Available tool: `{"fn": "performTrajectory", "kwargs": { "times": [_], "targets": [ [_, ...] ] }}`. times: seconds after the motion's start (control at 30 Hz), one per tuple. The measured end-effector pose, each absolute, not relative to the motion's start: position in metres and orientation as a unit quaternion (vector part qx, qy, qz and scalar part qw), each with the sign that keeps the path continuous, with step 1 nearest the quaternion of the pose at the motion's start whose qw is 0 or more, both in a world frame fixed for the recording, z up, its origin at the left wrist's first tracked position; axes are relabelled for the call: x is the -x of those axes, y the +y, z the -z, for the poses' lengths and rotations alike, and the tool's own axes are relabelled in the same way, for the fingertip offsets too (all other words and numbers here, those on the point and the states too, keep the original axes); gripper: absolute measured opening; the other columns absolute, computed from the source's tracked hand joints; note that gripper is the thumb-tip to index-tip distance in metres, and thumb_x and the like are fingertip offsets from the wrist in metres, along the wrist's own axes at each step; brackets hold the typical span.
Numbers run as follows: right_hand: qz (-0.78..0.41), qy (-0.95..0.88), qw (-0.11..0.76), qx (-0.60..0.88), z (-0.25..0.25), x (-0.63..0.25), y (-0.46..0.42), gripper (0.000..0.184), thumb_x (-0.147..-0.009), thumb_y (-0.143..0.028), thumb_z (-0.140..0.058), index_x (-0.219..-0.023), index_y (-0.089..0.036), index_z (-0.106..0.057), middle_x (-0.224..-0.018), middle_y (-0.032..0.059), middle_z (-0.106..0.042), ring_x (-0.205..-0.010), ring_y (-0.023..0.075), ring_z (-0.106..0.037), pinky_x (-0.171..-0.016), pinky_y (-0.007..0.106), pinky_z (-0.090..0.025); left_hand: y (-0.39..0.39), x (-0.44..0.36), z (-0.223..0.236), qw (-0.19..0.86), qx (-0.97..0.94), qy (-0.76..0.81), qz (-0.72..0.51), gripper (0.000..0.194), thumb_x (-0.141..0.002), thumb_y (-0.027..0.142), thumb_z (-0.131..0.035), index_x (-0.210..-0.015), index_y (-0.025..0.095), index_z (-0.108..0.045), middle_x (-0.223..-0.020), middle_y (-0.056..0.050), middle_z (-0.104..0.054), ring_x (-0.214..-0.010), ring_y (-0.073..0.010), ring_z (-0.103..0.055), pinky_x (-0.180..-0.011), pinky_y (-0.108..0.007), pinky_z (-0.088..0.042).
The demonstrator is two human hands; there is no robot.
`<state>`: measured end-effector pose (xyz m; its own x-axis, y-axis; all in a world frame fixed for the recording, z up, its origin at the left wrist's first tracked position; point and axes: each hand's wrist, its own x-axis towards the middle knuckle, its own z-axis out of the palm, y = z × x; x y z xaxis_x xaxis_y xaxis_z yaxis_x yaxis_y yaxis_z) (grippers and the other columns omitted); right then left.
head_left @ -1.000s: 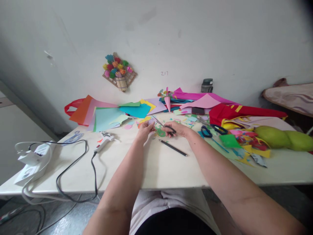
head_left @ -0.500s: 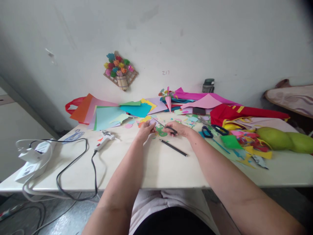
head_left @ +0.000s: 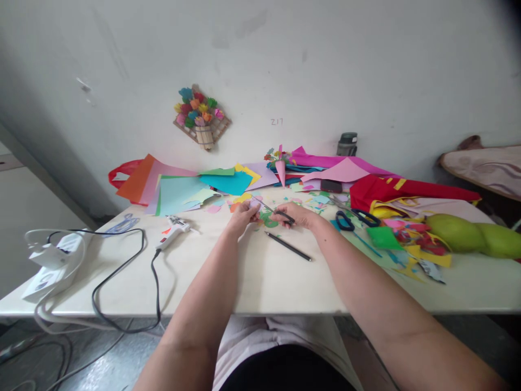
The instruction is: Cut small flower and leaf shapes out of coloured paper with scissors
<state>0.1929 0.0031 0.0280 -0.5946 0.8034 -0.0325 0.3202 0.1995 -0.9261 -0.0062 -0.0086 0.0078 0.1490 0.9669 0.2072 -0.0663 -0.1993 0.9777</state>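
Pinched together, the left hand (head_left: 243, 215)'s grip held a small pale-purple paper piece (head_left: 255, 202); the right hand (head_left: 300, 214)'s grip closed round dark-handled metal scissors (head_left: 289, 219). Their long axis slanted leftward toward the worktop (head_left: 285, 293)'s far edge, blades beside the paper, tips nearer the left hand. A slim black pencil (head_left: 288, 246) lay nearer the front edge.

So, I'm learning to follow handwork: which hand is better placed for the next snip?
Right, probably: the right hand holds the scissors, blades pointing towards the left hand, which pinches lilac paper.
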Motion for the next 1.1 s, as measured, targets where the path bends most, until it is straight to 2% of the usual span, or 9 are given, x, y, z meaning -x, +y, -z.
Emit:
{"fn": "performTrajectory", "kwargs": {
  "times": [0.63, 1.1],
  "targets": [
    [-0.508, -0.739, 0.232, 0.377, -0.0333, -0.1929, -0.0016, 0.024, -0.069, -0.035, -0.062, -0.059, -0.017, -0.049, -0.049, -0.0043, -0.047, -0.040, 0.0063, -0.041, -0.040, 0.022, -0.029, -0.0095, 0.0063, -0.0087, 0.489, -0.584, 0.387, -0.519, 0.048, -0.061, 0.055, -0.077, -0.068, 0.016, -0.050, -0.054, 0.004, -0.050, -0.045, -0.0060, -0.043, -0.052, -0.023, -0.048],
    [-0.497, -0.745, 0.226, 0.383, -0.0314, -0.1919, -0.0007, 0.021, -0.066, -0.036, -0.061, -0.062, -0.017, -0.051, -0.051, -0.0044, -0.048, -0.042, 0.0064, -0.040, -0.041, 0.022, -0.028, -0.0101, 0.0065, -0.0095, 0.490, -0.585, 0.384, -0.520, 0.048, -0.061, 0.056, -0.077, -0.067, 0.017, -0.050, -0.054, 0.004, -0.049, -0.045, -0.0055, -0.041, -0.053, -0.024, -0.049]
  ]
}}
